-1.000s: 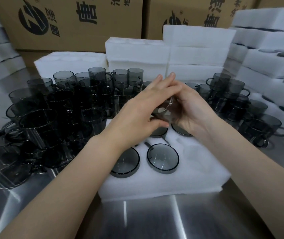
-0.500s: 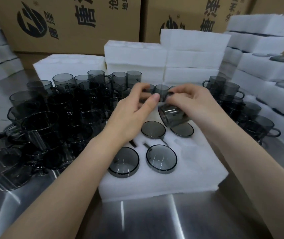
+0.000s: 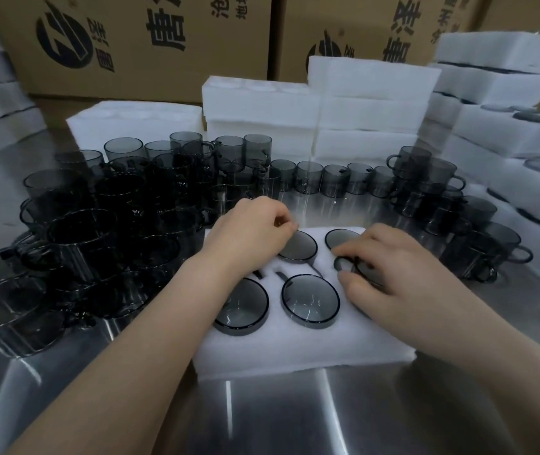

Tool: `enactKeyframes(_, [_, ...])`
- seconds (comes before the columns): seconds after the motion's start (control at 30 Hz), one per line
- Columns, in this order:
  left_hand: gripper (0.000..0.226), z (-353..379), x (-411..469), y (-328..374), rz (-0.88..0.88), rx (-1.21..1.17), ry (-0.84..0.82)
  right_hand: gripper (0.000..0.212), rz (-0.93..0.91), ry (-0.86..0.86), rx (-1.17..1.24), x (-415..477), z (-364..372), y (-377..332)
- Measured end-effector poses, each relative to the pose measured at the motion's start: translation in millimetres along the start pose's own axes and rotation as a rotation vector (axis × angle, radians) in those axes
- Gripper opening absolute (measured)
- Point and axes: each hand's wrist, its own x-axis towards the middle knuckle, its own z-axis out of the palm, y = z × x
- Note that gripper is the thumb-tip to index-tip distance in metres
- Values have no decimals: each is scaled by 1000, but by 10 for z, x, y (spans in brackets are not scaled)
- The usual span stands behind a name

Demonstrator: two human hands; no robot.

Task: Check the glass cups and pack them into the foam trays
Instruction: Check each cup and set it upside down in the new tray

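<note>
A steel table (image 3: 262, 415) carries a crowd of smoked glass cups (image 3: 104, 231) on its left and far side, and in front of them a white foam tray (image 3: 294, 349) with four cups seated in its pockets. The right hand (image 3: 390, 277) lies over the tray's near right pocket, fingers curled down around the rim of a glass cup (image 3: 360, 267) that sits in the pocket beneath them. The left hand (image 3: 248, 238) rests at the tray's far left edge with fingers bent together, thumb and forefinger pinched just beside the far seated cup (image 3: 299, 246); I cannot tell whether they hold anything.

My packing bench in a warehouse.
Printed cartons (image 3: 137, 44) stack at twelve o'clock, foam trays (image 3: 370, 103) pile at two, grey cups (image 3: 104, 224) crowd my steel table (image 3: 262, 415) at ten.
</note>
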Motion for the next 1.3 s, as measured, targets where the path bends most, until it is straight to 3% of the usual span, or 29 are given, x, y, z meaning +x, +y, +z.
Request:
enactKeyframes(0.3, [15,14,16,-13,3,-12,12,95,-151,-208,-152,-25,0,89])
enactKeyframes(0.5, [16,18,9,-5,-9,1,18,103,-154,-412,-220,-62,-4,157])
enactKeyframes(0.7, [19,27,10,9,-5,44,28,108,-152,-420,-272,-122,44,138])
enactKeyframes(0.8, [20,31,-3,19,6,54,22,104,-155,-384,-219,-121,77,159])
enactKeyframes(0.87, [19,20,-14,27,7,52,16,92,-77,-253,109,-136,93,165])
enactKeyframes(0.97, [19,5,-32,39,6,29,6,68,302,49,632,-115,74,275])
enactKeyframes(1.03, [20,-4,-43,49,15,31,-6,49,486,-46,714,-86,70,364])
enactKeyframes(1.1, [14,-24,-57,64,21,44,-12,21,510,-222,752,-81,69,353])
enactKeyframes(1.13, [9,-36,-59,69,25,44,-5,16,515,-250,755,-86,56,347])
enactKeyframes(1.3, [6,-108,-101,139,52,-19,74,33,536,-201,771,-136,-13,354])
